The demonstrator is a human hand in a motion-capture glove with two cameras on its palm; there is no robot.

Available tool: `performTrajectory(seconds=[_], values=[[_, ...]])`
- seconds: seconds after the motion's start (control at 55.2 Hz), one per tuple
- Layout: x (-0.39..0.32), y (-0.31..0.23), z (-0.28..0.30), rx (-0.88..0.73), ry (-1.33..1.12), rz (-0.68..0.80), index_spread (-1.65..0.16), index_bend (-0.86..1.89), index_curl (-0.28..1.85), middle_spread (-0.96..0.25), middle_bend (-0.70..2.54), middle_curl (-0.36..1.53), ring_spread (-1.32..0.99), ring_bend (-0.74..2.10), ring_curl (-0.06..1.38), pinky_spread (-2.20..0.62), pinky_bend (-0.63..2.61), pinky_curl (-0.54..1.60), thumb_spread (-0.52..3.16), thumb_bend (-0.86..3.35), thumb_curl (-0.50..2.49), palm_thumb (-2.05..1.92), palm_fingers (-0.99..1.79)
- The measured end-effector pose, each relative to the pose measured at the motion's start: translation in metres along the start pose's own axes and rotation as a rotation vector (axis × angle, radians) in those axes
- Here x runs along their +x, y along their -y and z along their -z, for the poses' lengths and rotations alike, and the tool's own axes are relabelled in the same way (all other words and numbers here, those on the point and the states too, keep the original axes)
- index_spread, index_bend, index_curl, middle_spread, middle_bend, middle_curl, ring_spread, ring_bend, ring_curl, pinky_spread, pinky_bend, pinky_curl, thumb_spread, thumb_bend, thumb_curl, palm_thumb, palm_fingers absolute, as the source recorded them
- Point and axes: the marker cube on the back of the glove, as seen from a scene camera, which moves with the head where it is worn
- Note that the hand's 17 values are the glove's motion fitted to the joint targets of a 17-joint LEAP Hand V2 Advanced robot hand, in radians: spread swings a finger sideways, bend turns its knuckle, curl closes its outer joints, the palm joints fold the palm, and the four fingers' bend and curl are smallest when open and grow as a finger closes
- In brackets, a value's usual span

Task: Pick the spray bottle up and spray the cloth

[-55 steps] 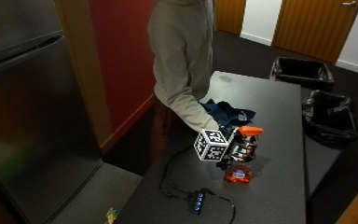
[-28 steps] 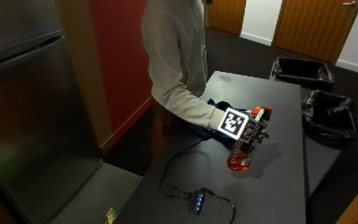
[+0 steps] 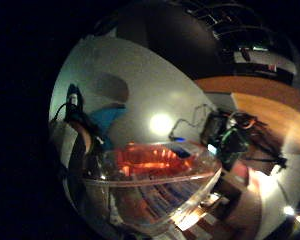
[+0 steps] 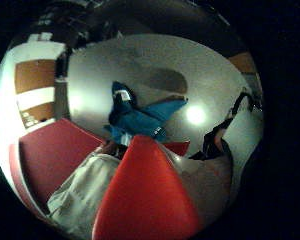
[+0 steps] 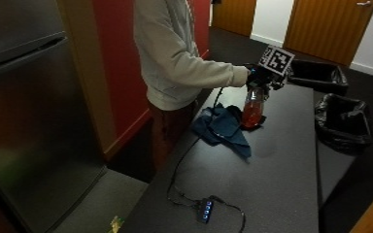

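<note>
In the outside view my gloved right hand point(image 5: 262, 77) grips the top of the spray bottle point(image 5: 253, 106), a clear bottle with orange-red liquid, and holds it upright above the dark grey table point(image 5: 283, 165). The blue cloth point(image 5: 222, 127) lies crumpled on the table just beside and below the bottle, toward the person. In the little finger side palm view the clear bottle point(image 3: 150, 175) fills the near part, with the cloth point(image 3: 107, 120) below on the table. The thumb side palm view shows the bottle's orange head point(image 4: 145, 200) close up and the cloth point(image 4: 140, 120) beyond it.
A small USB hub point(image 5: 206, 211) with a cable lies near the table's front end. Two black bins point(image 5: 342, 121) point(image 5: 313, 75) stand on the floor past the table's far side. A red wall and a steel fridge point(image 5: 31, 121) stand behind the person.
My hand has lifted the bottle off the table's middle and carried it up and toward the far end, beside the cloth. The cloth has stayed put.
</note>
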Motion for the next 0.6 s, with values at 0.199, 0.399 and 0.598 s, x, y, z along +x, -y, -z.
performTrajectory(seconds=[0.199,0.399,0.598], values=[[-0.070,0.000,-0.004,-0.079,-0.201,-0.046,-0.15,0.47,0.52,-0.13,0.60,0.50,-0.18,0.60,0.46,-0.19,0.29,0.38,0.09,-0.03,0.79,0.91,1.39],[-0.133,0.009,-0.028,-0.122,-0.223,-0.150,-0.15,0.48,0.52,-0.13,0.60,0.50,-0.18,0.61,0.46,-0.20,0.29,0.37,0.10,-0.03,0.79,0.91,1.39],[-0.143,-0.001,-0.066,-0.209,-0.380,-0.020,-0.15,0.48,0.52,-0.13,0.61,0.50,-0.18,0.61,0.45,-0.20,0.29,0.37,0.10,-0.03,0.79,0.91,1.39]])
